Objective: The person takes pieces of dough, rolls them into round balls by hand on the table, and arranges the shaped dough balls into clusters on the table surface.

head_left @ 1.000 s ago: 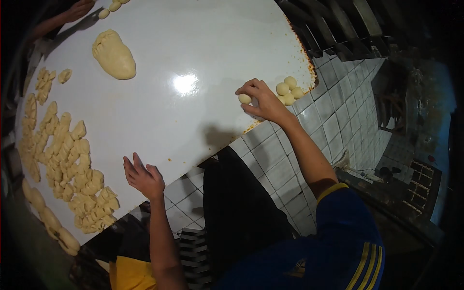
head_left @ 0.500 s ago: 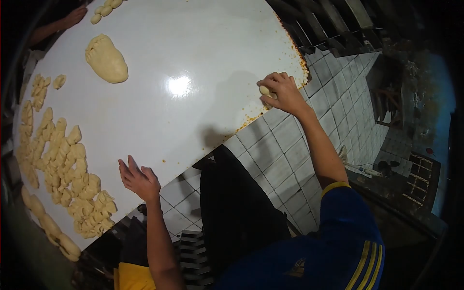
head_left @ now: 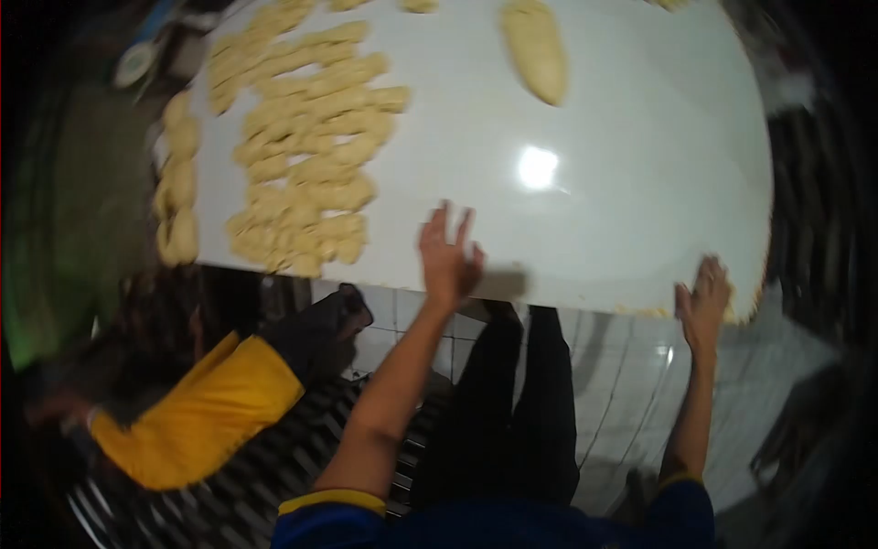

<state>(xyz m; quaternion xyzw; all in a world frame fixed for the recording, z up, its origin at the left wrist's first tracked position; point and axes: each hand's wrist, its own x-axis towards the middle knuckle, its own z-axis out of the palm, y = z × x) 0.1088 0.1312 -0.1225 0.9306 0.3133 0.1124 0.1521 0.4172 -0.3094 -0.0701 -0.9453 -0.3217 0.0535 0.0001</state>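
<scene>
Over the front part of the white table point(head_left: 640, 192), my left hand point(head_left: 451, 261) has its fingers apart and nothing in it. My right hand point(head_left: 704, 297) is at the table's front right edge; motion smears its fingers, and what lies under them cannot be made out. Many cut dough pieces point(head_left: 320, 146) lie in rows on the left side of the table, left of my left hand. A large smooth dough lump point(head_left: 535, 55) rests near the far side, beyond both hands.
Longer dough rolls point(head_left: 183, 188) line the table's left edge. A person in a yellow top point(head_left: 215, 412) is at the lower left, close to the table's front edge. Dark slatted racks point(head_left: 805, 201) stand at the right. White floor tiles point(head_left: 613, 384) show below.
The view has swung left, bringing the cut dough and the person in yellow further into sight. My right hand had a small dough ball earlier; now no ball shows in it.
</scene>
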